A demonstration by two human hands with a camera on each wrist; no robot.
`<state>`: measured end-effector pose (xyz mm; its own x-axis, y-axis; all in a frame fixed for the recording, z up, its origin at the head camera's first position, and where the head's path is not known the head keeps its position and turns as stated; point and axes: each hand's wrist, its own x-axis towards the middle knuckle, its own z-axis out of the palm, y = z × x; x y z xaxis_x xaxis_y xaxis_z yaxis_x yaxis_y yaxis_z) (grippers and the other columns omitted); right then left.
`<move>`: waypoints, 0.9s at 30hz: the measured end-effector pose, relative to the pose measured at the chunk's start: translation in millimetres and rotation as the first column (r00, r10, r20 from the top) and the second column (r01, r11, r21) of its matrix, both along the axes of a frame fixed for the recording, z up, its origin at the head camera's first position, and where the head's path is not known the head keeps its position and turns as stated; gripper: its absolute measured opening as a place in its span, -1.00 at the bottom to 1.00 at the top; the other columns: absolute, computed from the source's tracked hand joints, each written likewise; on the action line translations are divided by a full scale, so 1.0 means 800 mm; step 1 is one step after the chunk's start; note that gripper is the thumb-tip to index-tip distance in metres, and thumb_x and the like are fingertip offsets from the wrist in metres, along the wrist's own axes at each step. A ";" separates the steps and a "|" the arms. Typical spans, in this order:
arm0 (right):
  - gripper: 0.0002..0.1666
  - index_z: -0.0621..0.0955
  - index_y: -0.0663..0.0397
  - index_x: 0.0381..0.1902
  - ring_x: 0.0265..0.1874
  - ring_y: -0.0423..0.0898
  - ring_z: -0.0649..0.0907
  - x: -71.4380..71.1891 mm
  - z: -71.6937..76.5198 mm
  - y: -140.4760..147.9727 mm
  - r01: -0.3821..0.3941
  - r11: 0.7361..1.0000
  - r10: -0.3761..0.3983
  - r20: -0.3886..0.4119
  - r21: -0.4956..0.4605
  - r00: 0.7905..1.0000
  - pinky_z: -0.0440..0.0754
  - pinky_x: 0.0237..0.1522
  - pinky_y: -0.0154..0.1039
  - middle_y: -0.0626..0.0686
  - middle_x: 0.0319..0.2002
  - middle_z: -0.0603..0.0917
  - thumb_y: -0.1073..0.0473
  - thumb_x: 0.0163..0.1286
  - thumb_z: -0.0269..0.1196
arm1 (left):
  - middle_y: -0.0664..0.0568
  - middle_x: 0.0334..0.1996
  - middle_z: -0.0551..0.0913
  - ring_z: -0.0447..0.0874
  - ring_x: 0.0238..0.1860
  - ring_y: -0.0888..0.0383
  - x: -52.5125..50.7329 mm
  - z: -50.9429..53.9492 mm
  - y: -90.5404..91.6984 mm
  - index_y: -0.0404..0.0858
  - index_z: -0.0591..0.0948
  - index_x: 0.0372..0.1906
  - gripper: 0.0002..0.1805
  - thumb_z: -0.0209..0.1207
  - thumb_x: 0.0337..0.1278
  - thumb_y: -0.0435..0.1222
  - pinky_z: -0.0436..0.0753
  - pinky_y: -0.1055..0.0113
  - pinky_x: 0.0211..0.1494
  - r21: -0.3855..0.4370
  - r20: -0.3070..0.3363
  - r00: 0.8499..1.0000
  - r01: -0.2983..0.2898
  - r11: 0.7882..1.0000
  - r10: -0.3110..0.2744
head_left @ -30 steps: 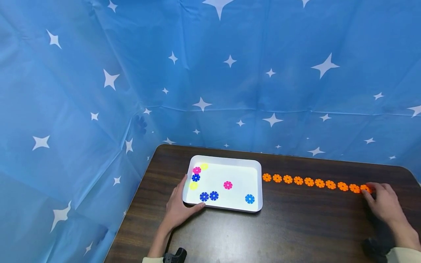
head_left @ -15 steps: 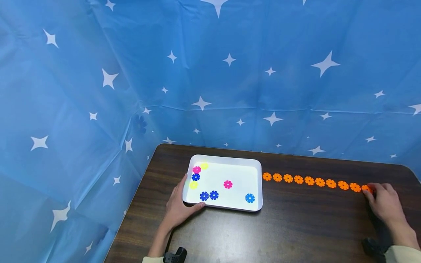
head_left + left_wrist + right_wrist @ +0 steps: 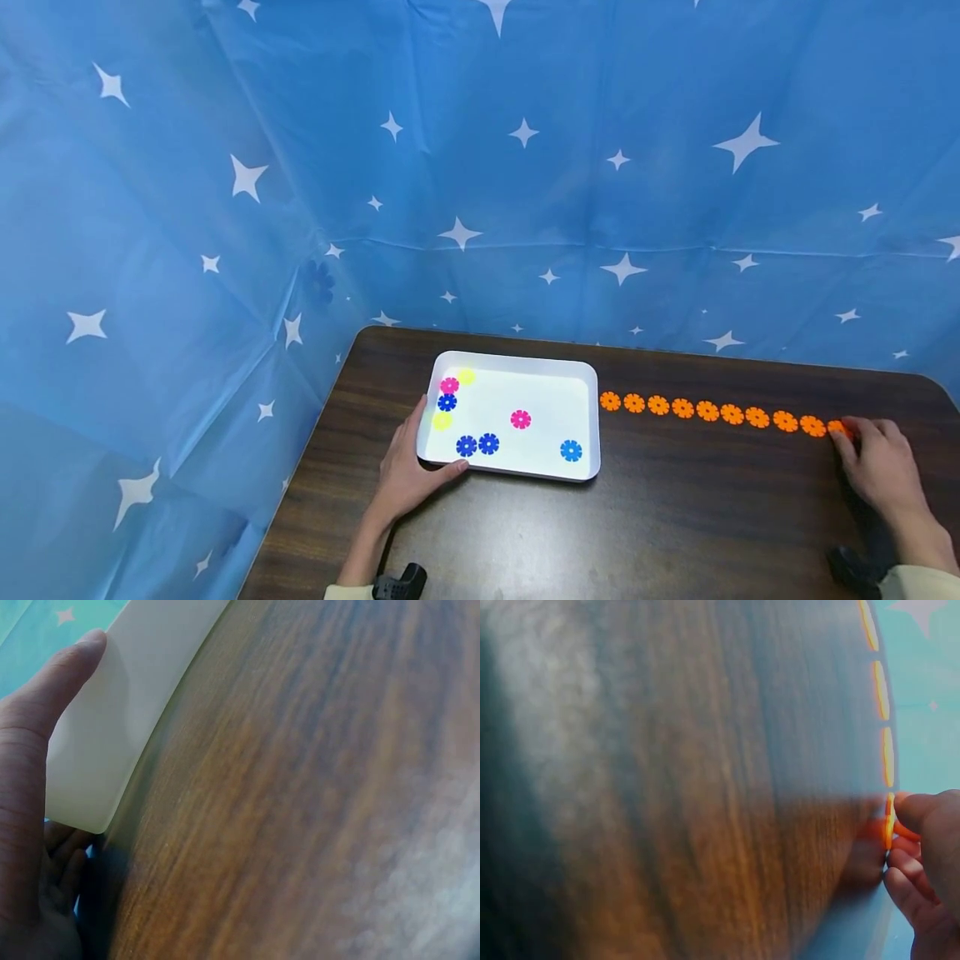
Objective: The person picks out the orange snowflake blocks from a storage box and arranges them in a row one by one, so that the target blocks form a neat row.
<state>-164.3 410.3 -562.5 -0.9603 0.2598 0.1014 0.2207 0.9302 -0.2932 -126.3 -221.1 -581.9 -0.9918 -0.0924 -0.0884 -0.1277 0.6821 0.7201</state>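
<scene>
In the head view, my left hand holds the near left corner of a shallow white tray. Its thumb lies on the front wall and its fingers run along the left side. The tray has pink, yellow, dark blue and light blue notched plastic discs scattered in it, such as a light blue disc. At the far right, my right hand pinches an orange notched disc at the end of a row. That disc is partly covered by the fingertips. In the right wrist view, the same orange disc lies by the thumb.
Several orange discs stretch in a slightly sloping line from the tray's right side to my right hand. Everything stands on a dark wood table. A blue star-printed curtain hangs behind and to the left.
The head view has tilted very slightly. My right hand stays at the end disc, shifting at most a little to the right. My left hand keeps its place on the tray.
</scene>
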 end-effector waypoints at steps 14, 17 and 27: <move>-0.51 0.32 0.69 0.23 0.07 0.52 0.34 0.019 0.011 -0.008 -0.031 0.997 0.029 -0.028 -0.067 0.999 0.38 0.09 0.47 0.64 0.08 0.33 0.28 0.60 -0.02 | 0.08 0.64 0.11 0.21 0.55 -0.09 -0.004 0.001 0.002 0.40 -0.13 0.61 0.29 0.43 -0.21 0.35 0.25 -0.42 0.47 0.040 0.009 1.000 0.017 0.999 -0.017; -0.47 0.33 0.64 0.27 0.08 0.53 0.33 0.026 0.019 -0.027 -0.084 0.991 0.079 -0.058 -0.102 0.995 0.37 0.05 0.49 0.64 0.12 0.32 0.21 0.62 -0.01 | 0.06 0.66 0.07 0.15 0.60 -0.12 -0.004 0.000 0.001 0.37 -0.12 0.62 0.22 0.38 -0.08 0.32 0.21 -0.44 0.49 0.048 -0.005 1.000 0.021 0.999 -0.021; -0.41 0.46 0.47 0.29 0.09 0.47 0.44 0.034 0.073 -0.139 -0.304 0.942 0.283 -0.151 -0.141 0.947 0.39 0.04 0.47 0.52 0.13 0.46 0.02 0.64 0.04 | 0.05 0.68 0.01 -0.12 0.68 -0.11 -0.003 0.030 0.011 0.08 0.02 0.66 -0.07 0.18 0.32 0.10 -0.03 -0.37 0.57 -0.075 -0.227 0.972 0.045 0.996 -0.061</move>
